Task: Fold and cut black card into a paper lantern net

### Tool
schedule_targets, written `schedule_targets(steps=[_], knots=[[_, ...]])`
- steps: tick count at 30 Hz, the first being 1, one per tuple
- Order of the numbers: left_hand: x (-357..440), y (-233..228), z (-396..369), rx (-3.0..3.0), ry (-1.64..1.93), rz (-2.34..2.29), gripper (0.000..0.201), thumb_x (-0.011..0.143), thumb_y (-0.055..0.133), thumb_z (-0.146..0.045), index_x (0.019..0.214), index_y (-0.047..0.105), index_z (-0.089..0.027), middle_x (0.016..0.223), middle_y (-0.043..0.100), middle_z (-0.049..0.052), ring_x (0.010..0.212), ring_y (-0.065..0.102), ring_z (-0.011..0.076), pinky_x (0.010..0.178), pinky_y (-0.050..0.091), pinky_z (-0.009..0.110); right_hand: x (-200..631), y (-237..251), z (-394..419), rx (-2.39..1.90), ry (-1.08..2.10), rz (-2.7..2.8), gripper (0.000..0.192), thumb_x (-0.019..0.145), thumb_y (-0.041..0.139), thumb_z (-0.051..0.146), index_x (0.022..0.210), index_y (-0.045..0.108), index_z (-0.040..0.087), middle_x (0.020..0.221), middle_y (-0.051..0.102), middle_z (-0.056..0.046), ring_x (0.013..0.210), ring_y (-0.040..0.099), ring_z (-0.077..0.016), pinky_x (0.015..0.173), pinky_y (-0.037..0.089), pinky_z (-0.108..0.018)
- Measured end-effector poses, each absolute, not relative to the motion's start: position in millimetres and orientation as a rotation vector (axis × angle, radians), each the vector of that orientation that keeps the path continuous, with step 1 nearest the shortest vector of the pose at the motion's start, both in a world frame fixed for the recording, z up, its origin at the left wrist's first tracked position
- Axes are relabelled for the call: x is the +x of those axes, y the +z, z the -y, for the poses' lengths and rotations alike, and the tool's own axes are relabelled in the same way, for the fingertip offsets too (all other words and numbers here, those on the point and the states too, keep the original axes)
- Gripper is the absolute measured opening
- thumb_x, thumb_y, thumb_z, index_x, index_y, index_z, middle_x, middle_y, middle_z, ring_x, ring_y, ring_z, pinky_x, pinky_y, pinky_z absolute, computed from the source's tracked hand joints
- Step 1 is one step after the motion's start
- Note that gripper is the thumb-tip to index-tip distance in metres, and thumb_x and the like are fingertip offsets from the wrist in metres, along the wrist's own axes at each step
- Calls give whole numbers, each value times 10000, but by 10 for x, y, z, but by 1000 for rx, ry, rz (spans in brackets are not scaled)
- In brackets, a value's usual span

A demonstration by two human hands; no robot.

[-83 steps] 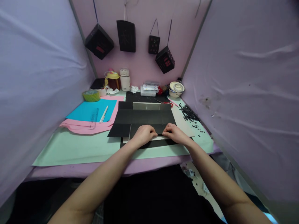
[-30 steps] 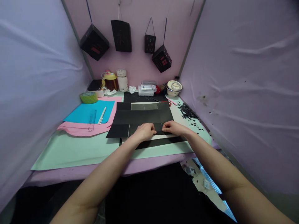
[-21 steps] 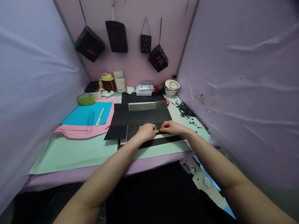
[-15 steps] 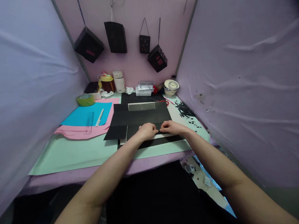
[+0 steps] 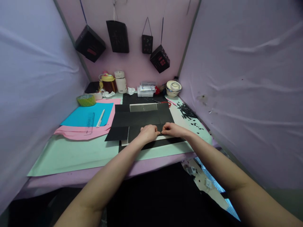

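Both hands meet at the near edge of a large flat sheet of black card (image 5: 142, 119) that lies in the middle of the tabletop (image 5: 71, 154). The left hand (image 5: 148, 133) rests on the card with its fingers curled down, pressing a folded strip at that edge; the right hand (image 5: 172, 129) sits just beside it, fingertips pinching the same strip, the two hands almost touching. A narrow white band (image 5: 169, 137) shows just beside the right hand, with another black strip (image 5: 163, 143) nearer the person. Left of the card lie a sheet of blue paper (image 5: 87, 114) over pink paper (image 5: 78, 132), with a clear plastic ruler (image 5: 90, 119) and a white pen (image 5: 100, 118) on top. Black paper scraps (image 5: 188, 112) are scattered to the right. Four black paper lanterns (image 5: 118, 36) hang on the back wall.
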State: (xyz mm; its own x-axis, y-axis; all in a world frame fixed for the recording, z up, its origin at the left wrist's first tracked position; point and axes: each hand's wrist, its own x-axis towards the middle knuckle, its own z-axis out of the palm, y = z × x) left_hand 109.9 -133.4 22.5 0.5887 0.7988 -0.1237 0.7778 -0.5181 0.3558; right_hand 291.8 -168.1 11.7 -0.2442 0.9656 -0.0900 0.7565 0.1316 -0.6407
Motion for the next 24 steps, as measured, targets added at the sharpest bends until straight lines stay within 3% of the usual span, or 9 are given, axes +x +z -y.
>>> schedule_targets(steps=[11, 24], knots=[[1118, 158, 1384, 2551, 62, -1300, 233, 880, 488, -363, 929, 640, -192, 1047, 659, 108, 1004, 598, 270, 836, 431, 382, 2880, 77, 1699, -1683, 688, 2120, 130, 790, 585, 264, 700, 572, 171, 770, 499, 2, 694, 478, -123, 645, 363, -237], [1118, 196, 1405, 2580, 55, -1278, 226, 880, 492, -345, 924, 643, -183, 1031, 659, 116, 997, 602, 281, 824, 437, 388, 2846, 47, 1819, -1664, 522, 2149, 122, 837, 576, 229, 734, 523, 188, 826, 533, -15, 809, 481, -160, 701, 327, -266]])
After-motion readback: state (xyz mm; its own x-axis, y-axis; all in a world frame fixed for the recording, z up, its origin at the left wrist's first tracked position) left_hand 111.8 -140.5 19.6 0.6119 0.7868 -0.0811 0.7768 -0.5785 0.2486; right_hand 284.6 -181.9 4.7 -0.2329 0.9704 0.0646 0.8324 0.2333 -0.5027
